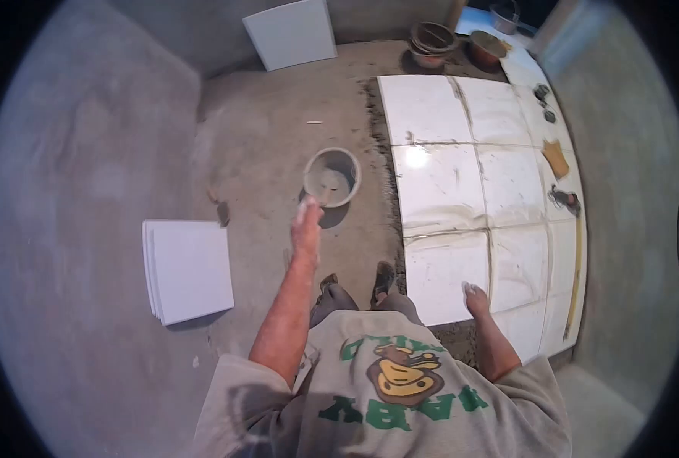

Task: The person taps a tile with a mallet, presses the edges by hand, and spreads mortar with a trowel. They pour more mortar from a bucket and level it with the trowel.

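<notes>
My left hand (307, 223) is closed around the end of something thin, perhaps a tool handle, that reaches over the near rim of a round grey bucket (310, 164). Inside the bucket there is a pale patch; what it is cannot be made out. To the right, my right hand (475, 299) hangs above the nearest large white tile (442, 267), its pale, dusty fingers slightly apart and nothing visible in them. Grey smears mark the laid tiles, and rough mortar runs along their left edge.
Stacked white tiles (193, 267) lie at left beside a small tool (223, 212). Another panel (292, 34) leans on the back wall. Basins (486, 49) stand at the back right. A brown piece (556, 159), a dark tool (565, 200) and a yellow strip (576, 275) lie along the right.
</notes>
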The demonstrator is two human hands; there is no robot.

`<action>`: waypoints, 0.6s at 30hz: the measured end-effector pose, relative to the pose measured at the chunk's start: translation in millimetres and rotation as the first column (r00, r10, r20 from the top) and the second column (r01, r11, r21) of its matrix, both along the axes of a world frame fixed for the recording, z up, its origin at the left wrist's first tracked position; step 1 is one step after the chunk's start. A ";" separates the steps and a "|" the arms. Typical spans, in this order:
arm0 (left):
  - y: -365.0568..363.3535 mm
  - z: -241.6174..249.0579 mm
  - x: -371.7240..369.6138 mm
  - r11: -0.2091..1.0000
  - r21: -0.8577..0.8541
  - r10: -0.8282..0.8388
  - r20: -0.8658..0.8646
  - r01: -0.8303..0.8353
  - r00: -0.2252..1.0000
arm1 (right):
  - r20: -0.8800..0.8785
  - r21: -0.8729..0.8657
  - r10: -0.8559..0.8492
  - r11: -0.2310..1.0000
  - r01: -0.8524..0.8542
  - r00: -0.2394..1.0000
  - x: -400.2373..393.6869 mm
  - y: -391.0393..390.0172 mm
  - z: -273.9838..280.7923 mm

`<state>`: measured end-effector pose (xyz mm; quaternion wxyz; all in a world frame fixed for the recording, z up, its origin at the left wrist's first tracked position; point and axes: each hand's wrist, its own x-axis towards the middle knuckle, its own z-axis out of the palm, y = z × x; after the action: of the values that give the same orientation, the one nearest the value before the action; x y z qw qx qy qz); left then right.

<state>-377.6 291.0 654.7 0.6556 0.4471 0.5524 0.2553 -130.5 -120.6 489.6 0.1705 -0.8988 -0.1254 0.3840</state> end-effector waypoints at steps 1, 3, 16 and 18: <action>-1.2 -16.1 -17.3 0.999 0.008 0.040 -0.004 -0.040 0.999 | 0.144 0.048 -0.068 0.997 0.062 0.987 1.6 -31.0 -23.8; -15.9 -49.5 -49.4 1.000 -0.002 -0.020 -0.236 0.020 0.972 | 0.073 0.018 -0.164 0.986 0.163 0.984 7.7 -60.1 -21.7; -2.3 -89.8 -260.1 0.910 0.209 0.399 -0.201 -0.359 0.894 | -0.061 0.200 0.699 0.708 -0.678 0.712 -125.0 362.5 65.0; -4.3 -93.4 -305.1 0.827 0.241 0.548 -0.148 -0.508 0.823 | -0.139 0.316 0.787 0.611 -0.726 0.602 -170.3 434.5 73.3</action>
<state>-682.7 286.6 561.3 0.4504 0.3612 0.6940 0.4302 -300.8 313.9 563.0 0.1070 -0.6736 -0.5153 0.5188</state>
